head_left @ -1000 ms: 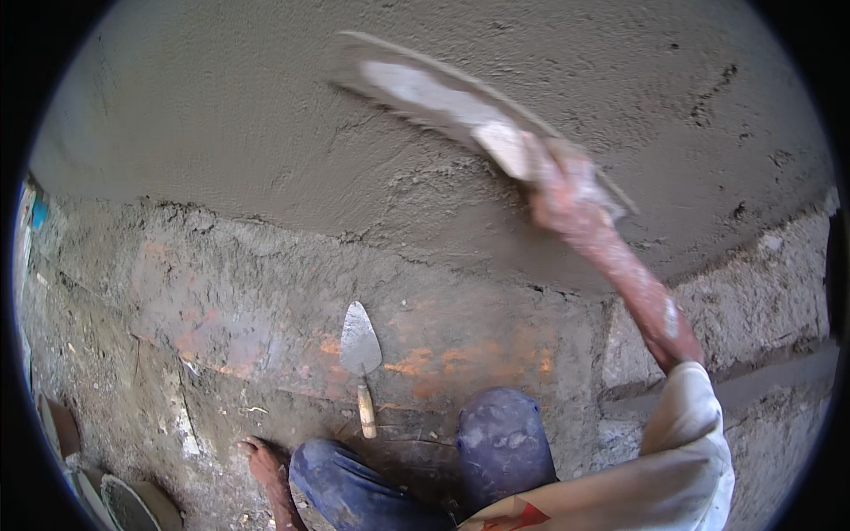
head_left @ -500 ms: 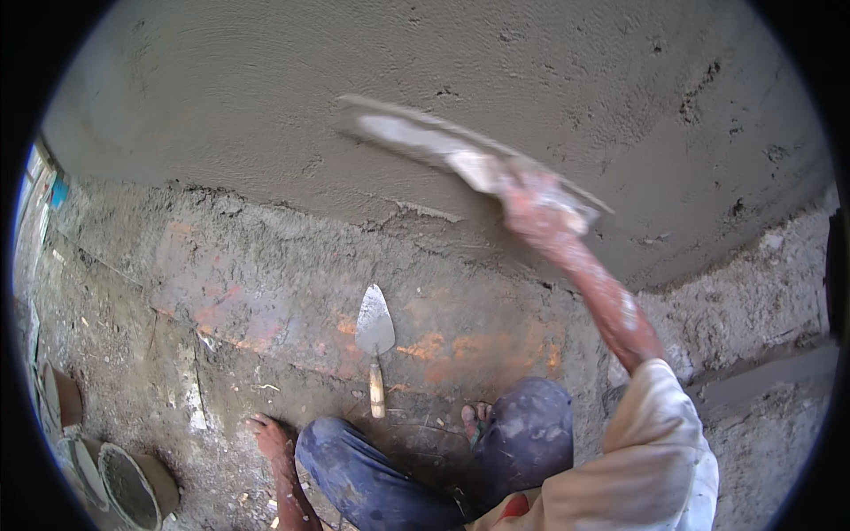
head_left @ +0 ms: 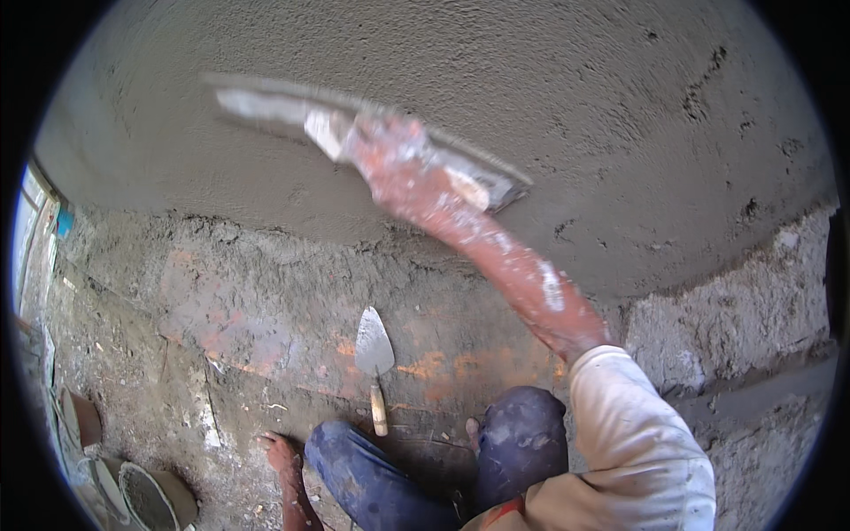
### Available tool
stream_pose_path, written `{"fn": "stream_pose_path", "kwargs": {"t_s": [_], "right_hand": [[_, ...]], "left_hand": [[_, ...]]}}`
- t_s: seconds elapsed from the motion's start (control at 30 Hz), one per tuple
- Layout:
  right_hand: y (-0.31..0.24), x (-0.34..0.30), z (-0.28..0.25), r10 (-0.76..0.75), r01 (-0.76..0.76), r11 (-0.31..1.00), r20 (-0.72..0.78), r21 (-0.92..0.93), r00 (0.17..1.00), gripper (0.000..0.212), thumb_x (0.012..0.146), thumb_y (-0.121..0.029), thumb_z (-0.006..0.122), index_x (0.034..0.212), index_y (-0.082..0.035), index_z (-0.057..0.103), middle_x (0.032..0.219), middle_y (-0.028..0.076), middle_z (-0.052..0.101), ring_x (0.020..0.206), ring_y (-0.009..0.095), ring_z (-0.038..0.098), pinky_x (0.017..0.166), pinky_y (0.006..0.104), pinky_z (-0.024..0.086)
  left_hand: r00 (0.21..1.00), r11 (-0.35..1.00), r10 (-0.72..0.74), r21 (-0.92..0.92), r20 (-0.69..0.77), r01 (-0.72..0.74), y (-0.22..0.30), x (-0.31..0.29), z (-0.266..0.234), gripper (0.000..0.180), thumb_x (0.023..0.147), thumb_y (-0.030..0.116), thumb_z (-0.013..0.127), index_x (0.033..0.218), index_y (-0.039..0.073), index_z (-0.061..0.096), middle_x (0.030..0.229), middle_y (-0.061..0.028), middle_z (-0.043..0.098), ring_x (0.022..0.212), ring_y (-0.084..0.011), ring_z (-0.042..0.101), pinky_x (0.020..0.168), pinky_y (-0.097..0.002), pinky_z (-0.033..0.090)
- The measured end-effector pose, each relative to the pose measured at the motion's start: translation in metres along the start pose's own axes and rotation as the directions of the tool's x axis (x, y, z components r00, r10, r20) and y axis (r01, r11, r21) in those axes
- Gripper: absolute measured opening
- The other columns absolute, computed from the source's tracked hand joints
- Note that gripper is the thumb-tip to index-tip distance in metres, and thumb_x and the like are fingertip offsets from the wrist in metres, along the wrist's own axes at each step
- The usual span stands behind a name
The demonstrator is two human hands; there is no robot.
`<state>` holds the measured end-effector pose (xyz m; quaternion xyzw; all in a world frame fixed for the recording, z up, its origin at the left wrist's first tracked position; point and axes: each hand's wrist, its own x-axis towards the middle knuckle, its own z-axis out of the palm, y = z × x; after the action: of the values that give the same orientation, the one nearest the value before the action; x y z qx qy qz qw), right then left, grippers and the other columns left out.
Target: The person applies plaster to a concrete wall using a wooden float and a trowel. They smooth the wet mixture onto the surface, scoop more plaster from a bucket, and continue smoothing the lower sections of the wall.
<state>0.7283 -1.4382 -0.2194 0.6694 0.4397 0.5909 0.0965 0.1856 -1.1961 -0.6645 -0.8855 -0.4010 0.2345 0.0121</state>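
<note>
Upper ctr., against the grey wall [head_left: 549, 80]: float [head_left: 266, 107], aslant, L end higher; R hand [head_left: 390, 159] grasps it, fingers wrapped round, slightly blurred. Lower L, beside the L knee [head_left: 341, 451]: L hand [head_left: 283, 454], released, fingers extended; floor contact can't be told. Btwn. wall & knees: trowel [head_left: 374, 350], lying w/ blade twd. wall. Far lower L: buckets [head_left: 182, 497].

No lettering, number or sign can be read on the float [head_left: 266, 105] or on anything around it.
</note>
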Motion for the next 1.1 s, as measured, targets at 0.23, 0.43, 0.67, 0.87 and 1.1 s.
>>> {"fn": "stream_pose_path", "kwargs": {"t_s": [0.23, 0.43, 0.67, 0.87, 1.1], "right_hand": [[0.042, -0.168, -0.102, 0.023, -0.144, 0.983, 0.707, 0.112, 0.707, 0.060, 0.094, -0.005, 0.056, 0.153, -0.016, 0.046, 0.139, 0.016, 0.060, 0.107, 0.030, 0.068, 0.096, 0.0492, 0.055], [0.126, -0.034, -0.144, 0.283, -0.367, 0.925, 0.469, 0.097, 0.837, 0.077, 0.080, 0.002, 0.061, 0.154, -0.014, 0.046, 0.129, 0.021, 0.055, 0.119, 0.033, 0.052, 0.101, 0.0515, 0.040], [-0.076, 0.026, -0.005, 0.098, -0.239, 0.899, 0.365, 0.366, 0.926, 0.032, 0.098, -0.010, 0.058, 0.130, -0.003, 0.059, 0.126, 0.020, 0.064, 0.111, 0.029, 0.067, 0.084, 0.0501, 0.055], [-0.077, -0.079, -0.023, 0.013, -0.209, 0.909, 0.475, 0.361, 0.880, 0.056, 0.093, -0.006, 0.062, 0.148, -0.010, 0.051, 0.134, 0.012, 0.064, 0.110, 0.028, 0.067, 0.090, 0.0413, 0.054], [-0.021, -0.008, -0.052, 0.224, -0.293, 0.945, 0.365, 0.146, 0.904, 0.058, 0.096, -0.008, 0.055, 0.153, -0.008, 0.046, 0.125, 0.017, 0.061, 0.108, 0.031, 0.064, 0.075, 0.0468, 0.051]], "left_hand": [[1.000, 0.998, -0.025, -0.063, -0.006, 0.025, -0.001, 0.002, -0.008, 0.066, 0.095, 0.010, 0.059, 0.153, -0.007, 0.032, 0.154, -0.0405, 0.035, 0.109, -0.0479, 0.069, 0.083, -0.0438, 0.063], [0.998, 0.999, -0.046, -0.010, -0.051, 0.045, -0.015, -0.002, -0.007, 0.063, 0.095, 0.008, 0.057, 0.152, -0.007, 0.034, 0.154, -0.0388, 0.036, 0.112, -0.0483, 0.067, 0.083, -0.0443, 0.063], [1.000, 0.999, -0.022, -0.041, 0.007, 0.022, -0.010, -0.013, -0.021, 0.064, 0.095, 0.009, 0.058, 0.152, -0.008, 0.034, 0.155, -0.0385, 0.034, 0.114, -0.0485, 0.066, 0.084, -0.0438, 0.063], [0.992, 0.991, -0.115, -0.072, -0.057, 0.110, -0.017, -0.006, -0.020, 0.072, 0.091, 0.014, 0.065, 0.152, -0.008, 0.034, 0.155, -0.0372, 0.035, 0.120, -0.0510, 0.062, 0.091, -0.0450, 0.061], [0.993, 0.995, -0.086, -0.046, 0.079, 0.090, 0.002, -0.029, -0.070, 0.071, 0.091, 0.015, 0.064, 0.151, -0.010, 0.035, 0.154, -0.0384, 0.036, 0.120, -0.0518, 0.062, 0.096, -0.0462, 0.058]]}}
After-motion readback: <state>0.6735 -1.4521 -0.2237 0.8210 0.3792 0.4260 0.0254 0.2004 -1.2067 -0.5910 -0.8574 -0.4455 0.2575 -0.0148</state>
